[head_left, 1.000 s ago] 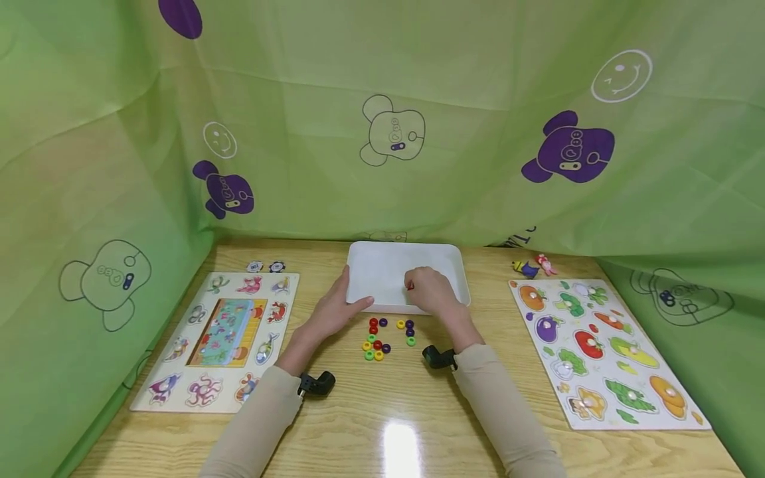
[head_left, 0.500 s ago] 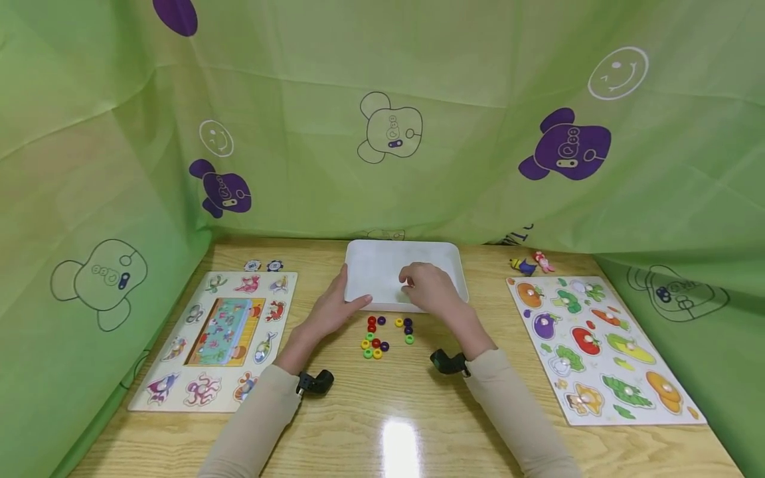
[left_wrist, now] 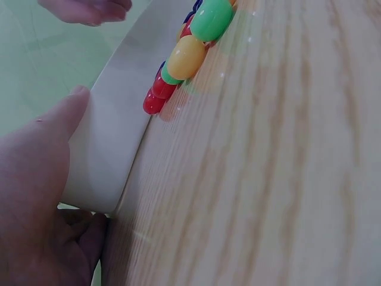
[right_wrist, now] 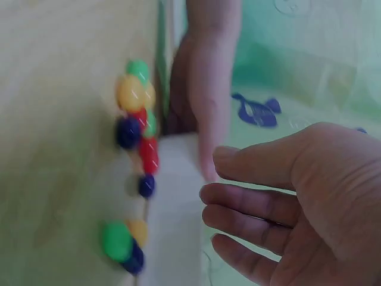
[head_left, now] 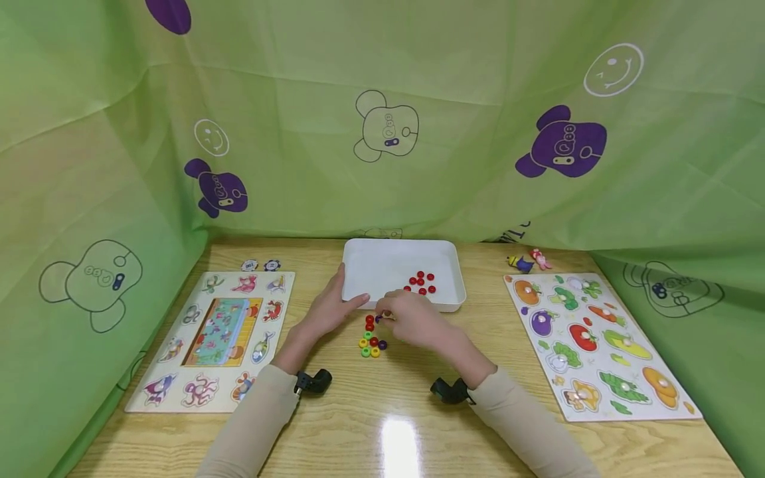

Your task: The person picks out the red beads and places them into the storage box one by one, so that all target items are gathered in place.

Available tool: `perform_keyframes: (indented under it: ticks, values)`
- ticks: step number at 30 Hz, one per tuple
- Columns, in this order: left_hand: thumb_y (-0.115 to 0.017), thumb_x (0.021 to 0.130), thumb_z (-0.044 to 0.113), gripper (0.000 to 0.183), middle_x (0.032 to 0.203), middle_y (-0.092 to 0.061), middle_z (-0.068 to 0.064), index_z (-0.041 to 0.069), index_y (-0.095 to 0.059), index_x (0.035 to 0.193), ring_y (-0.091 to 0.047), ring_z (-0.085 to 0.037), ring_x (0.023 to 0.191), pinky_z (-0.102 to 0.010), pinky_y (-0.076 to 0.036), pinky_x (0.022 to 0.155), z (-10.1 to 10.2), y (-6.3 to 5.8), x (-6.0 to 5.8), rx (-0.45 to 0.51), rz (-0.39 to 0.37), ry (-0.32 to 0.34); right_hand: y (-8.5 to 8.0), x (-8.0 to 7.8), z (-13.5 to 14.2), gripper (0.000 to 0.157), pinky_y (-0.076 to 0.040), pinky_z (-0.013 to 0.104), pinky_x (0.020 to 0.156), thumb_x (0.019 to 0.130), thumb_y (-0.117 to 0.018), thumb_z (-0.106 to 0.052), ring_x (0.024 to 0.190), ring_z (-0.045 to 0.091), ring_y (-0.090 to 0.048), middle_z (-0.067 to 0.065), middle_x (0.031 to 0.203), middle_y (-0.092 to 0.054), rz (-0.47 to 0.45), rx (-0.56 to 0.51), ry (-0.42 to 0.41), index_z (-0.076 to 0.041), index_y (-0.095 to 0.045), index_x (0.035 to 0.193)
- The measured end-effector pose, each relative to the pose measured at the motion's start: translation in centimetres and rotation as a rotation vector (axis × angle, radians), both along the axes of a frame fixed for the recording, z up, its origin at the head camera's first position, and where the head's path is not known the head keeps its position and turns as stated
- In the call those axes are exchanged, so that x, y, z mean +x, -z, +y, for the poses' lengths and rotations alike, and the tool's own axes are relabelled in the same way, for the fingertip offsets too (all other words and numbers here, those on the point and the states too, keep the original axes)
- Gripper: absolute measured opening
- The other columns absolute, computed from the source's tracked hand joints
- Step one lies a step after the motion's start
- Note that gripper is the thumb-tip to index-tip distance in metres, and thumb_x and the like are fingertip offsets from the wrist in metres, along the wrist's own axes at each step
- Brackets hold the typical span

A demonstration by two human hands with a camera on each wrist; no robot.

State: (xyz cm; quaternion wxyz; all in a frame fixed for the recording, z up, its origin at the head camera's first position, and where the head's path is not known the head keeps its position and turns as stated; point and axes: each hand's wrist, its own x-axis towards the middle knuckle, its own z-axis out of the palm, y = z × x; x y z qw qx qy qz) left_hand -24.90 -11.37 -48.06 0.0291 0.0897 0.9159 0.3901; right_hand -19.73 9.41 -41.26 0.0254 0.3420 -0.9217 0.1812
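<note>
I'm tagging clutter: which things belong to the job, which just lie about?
In use:
white rectangular tray
small round multicoloured beads

Lying about:
pale flat sea-animal puzzle
flat white vegetable puzzle
two round patterned chips
two small colourful figurines

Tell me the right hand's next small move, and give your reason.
Probably pinch one of the two red beads just in front of the white tray with the right hand: its thumb and fingers are apart and hold nothing, that pair lies close by, and every bead visible inside the tray is red.
</note>
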Motion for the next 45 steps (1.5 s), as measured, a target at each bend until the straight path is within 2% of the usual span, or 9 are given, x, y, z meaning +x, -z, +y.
perform_keyframes:
  ticks: [4,7,12,18,25,31,35,40,45]
  values:
    - [-0.05,0.078,0.071,0.104,0.158,-0.008,-0.007,0.016,0.002,0.15,-0.015,-0.027,0.144,-0.051,-0.025,0.113,-0.1,0.1,0.0,0.002,0.008,0.003,1.1,0.4,-1.0,0.005,-0.045,0.017,0.06,0.084,-0.066,-0.019,0.068,0.003,-0.054,-0.008,0.081,-0.066,-0.003,0.043,-0.078,-0.016,-0.07,0.086]
    - [-0.049,0.077,0.073,0.106,0.158,-0.008,-0.006,0.016,0.003,0.15,-0.016,-0.027,0.144,-0.051,-0.026,0.112,-0.2,0.2,0.0,0.005,0.012,0.005,1.8,0.6,-1.5,0.003,-0.045,0.016,0.06,0.083,-0.068,-0.018,0.067,0.002,-0.053,-0.009,0.078,-0.064,0.023,0.086,-0.101,-0.019,-0.07,0.082]
    - [-0.051,0.079,0.07,0.104,0.158,-0.008,-0.006,0.016,0.002,0.15,-0.016,-0.027,0.144,-0.051,-0.027,0.112,-0.1,0.2,-0.1,0.004,0.012,0.002,2.1,0.8,-1.9,0.004,-0.045,0.018,0.061,0.08,-0.07,-0.016,0.066,0.003,-0.052,-0.01,0.075,-0.063,0.034,0.116,-0.098,-0.02,-0.07,0.078]
    - [-0.049,0.078,0.072,0.104,0.158,-0.007,-0.005,0.017,0.002,0.15,-0.015,-0.026,0.144,-0.051,-0.026,0.112,-0.2,0.1,-0.1,-0.004,0.006,0.004,2.4,0.8,-2.2,0.005,-0.045,0.016,0.06,0.082,-0.067,-0.015,0.064,0.002,-0.05,-0.01,0.075,-0.061,0.032,0.127,-0.096,-0.019,-0.068,0.078]
    - [-0.048,0.076,0.074,0.106,0.158,-0.007,-0.006,0.017,0.002,0.15,-0.016,-0.027,0.144,-0.05,-0.026,0.112,-0.2,0.0,0.0,-0.007,0.005,0.001,2.4,0.5,-2.2,0.009,-0.043,0.015,0.06,0.082,-0.065,-0.01,0.064,0.004,-0.049,-0.008,0.074,-0.06,-0.002,0.1,-0.102,-0.017,-0.067,0.078]
    - [-0.052,0.081,0.066,0.101,0.158,-0.007,-0.007,0.016,0.001,0.15,-0.014,-0.028,0.144,-0.051,-0.024,0.113,0.0,0.0,0.0,-0.003,0.002,0.001,0.9,0.0,-1.1,0.007,-0.045,0.019,0.062,0.082,-0.067,-0.01,0.069,0.007,-0.051,-0.004,0.08,-0.064,-0.088,0.043,-0.015,-0.014,-0.069,0.087]
    - [-0.051,0.08,0.068,0.102,0.158,-0.008,-0.009,0.015,0.001,0.15,-0.015,-0.029,0.144,-0.051,-0.024,0.113,0.0,-0.1,0.0,-0.003,-0.002,-0.003,-0.2,-0.9,-0.2,0.011,-0.047,0.022,0.065,0.081,-0.067,-0.007,0.072,0.009,-0.054,-0.002,0.083,-0.065,-0.064,-0.016,0.063,-0.012,-0.07,0.09]
    - [-0.05,0.078,0.071,0.104,0.158,-0.008,-0.009,0.015,0.001,0.15,-0.016,-0.029,0.143,-0.051,-0.025,0.113,0.0,0.0,-0.1,0.001,0.002,-0.006,-0.4,-3.0,0.6,0.009,-0.049,0.025,0.066,0.082,-0.067,-0.01,0.074,0.01,-0.056,-0.003,0.082,-0.064,0.002,-0.092,0.153,-0.011,-0.07,0.09]
    - [-0.051,0.079,0.069,0.103,0.158,-0.007,-0.009,0.014,0.001,0.15,-0.016,-0.029,0.143,-0.05,-0.024,0.113,0.1,-0.1,-0.1,0.007,0.0,-0.002,0.4,-5.8,1.1,0.01,-0.049,0.029,0.066,0.082,-0.065,-0.01,0.073,0.013,-0.056,0.0,0.081,-0.064,0.019,-0.118,0.265,-0.01,-0.07,0.09]
